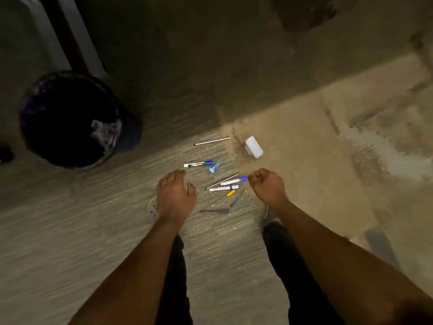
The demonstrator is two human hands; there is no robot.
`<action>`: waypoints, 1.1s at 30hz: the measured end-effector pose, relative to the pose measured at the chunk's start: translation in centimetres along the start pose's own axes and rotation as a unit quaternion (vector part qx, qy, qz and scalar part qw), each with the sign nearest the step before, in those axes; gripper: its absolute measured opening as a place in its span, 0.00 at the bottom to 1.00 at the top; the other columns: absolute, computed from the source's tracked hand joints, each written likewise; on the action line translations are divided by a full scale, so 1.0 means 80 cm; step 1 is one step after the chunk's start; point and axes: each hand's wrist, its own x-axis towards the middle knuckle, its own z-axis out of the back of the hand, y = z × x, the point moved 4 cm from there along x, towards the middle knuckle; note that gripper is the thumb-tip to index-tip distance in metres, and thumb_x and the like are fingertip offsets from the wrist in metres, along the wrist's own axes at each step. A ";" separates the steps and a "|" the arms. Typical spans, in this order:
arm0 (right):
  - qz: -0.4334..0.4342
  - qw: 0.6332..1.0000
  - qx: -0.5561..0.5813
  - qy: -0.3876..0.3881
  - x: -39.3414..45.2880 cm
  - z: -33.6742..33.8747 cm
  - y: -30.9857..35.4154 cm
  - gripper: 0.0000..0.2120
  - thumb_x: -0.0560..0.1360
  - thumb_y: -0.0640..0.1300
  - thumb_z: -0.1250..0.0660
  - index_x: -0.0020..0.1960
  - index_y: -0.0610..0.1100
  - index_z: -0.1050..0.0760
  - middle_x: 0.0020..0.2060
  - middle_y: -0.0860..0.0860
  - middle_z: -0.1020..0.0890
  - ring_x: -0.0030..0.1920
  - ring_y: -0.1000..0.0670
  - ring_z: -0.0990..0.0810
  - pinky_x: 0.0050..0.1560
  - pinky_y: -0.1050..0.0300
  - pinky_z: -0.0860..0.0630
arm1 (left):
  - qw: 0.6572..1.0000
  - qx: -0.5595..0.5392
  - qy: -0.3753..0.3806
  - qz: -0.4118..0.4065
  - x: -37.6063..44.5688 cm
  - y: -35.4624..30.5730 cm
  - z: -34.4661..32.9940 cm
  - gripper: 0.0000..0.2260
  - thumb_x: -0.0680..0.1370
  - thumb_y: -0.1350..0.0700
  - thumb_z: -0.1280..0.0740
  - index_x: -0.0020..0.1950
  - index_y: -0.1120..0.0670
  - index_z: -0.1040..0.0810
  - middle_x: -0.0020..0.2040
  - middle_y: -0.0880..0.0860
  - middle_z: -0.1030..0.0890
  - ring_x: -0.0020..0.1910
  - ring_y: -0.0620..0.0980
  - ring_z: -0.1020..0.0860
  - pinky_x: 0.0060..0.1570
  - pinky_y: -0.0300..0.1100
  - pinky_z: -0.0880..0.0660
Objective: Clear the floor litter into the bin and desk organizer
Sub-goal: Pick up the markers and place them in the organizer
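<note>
Litter lies on the floor between my feet: a green-capped marker (198, 164), a blue-capped marker (234, 181), a second white marker (223, 188), a metal rod (212, 141), a blue plastic piece (215, 166), a yellow-tipped pen (226, 195), a grey pen (214, 211) and a white block (253, 146). A dark round bin (30, 109) stands at the left with crumpled paper (105, 132) inside. My left hand (175, 195) hangs relaxed above the floor, left of the pile. Right of the pile, my right hand (267, 186) is curled in a fist and seems to hold nothing.
My shoes (151, 207) (269, 214) stand on either side of the pile. A dark vertical post (65, 31) rises behind the bin. The floor is pale wood grain near me and rough and stained to the right (351, 137). No desk organizer is in view.
</note>
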 end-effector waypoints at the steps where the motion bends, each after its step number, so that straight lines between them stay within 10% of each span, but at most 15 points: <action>1: -0.033 0.999 0.021 0.014 0.023 -0.027 -0.025 0.11 0.75 0.50 0.35 0.40 0.43 0.22 0.41 0.47 0.15 0.46 0.44 0.18 0.45 0.60 0.29 | 1.000 0.012 0.015 0.003 0.016 0.012 -0.030 0.20 0.75 0.56 0.36 0.66 0.60 0.26 0.64 0.59 0.23 0.64 0.59 0.26 0.69 0.52 0.34; 4: -0.130 0.982 0.131 0.042 0.078 -0.111 -0.090 0.11 0.74 0.48 0.32 0.37 0.44 0.21 0.39 0.43 0.15 0.41 0.42 0.18 0.47 0.52 0.23 | 0.997 0.056 0.049 -0.015 0.067 0.046 -0.112 0.20 0.76 0.56 0.36 0.68 0.59 0.27 0.64 0.59 0.23 0.64 0.59 0.27 0.69 0.51 0.35; 8: -0.226 0.939 0.254 0.050 0.141 -0.213 -0.155 0.11 0.76 0.45 0.32 0.36 0.44 0.24 0.34 0.45 0.18 0.25 0.53 0.23 0.23 0.65 0.31 | 0.988 0.120 0.063 -0.071 0.138 0.086 -0.201 0.19 0.76 0.56 0.37 0.67 0.57 0.27 0.62 0.59 0.22 0.62 0.59 0.26 0.66 0.50 0.34; 12: -0.289 0.885 0.362 0.048 0.184 -0.292 -0.196 0.13 0.77 0.43 0.32 0.35 0.41 0.30 0.29 0.44 0.26 0.19 0.53 0.28 0.20 0.67 0.36 | 0.975 0.160 0.070 -0.134 0.192 0.116 -0.274 0.20 0.74 0.59 0.36 0.67 0.57 0.27 0.61 0.59 0.23 0.61 0.60 0.26 0.64 0.50 0.32; 26: -0.345 0.878 0.329 -0.041 0.245 -0.345 -0.226 0.14 0.69 0.48 0.28 0.46 0.37 0.21 0.39 0.44 0.16 0.31 0.48 0.20 0.35 0.56 0.23 | 0.981 0.159 0.083 -0.074 0.227 0.163 -0.361 0.20 0.74 0.67 0.39 0.66 0.60 0.31 0.63 0.64 0.30 0.60 0.65 0.30 0.58 0.59 0.28; 33: -0.326 0.877 0.325 -0.137 0.256 -0.322 -0.202 0.21 0.80 0.50 0.42 0.66 0.36 0.33 0.62 0.39 0.23 0.59 0.39 0.23 0.51 0.54 0.29 | 0.997 0.026 0.073 -0.010 0.200 0.160 -0.360 0.14 0.72 0.65 0.37 0.58 0.63 0.29 0.56 0.64 0.25 0.54 0.63 0.26 0.54 0.55 0.28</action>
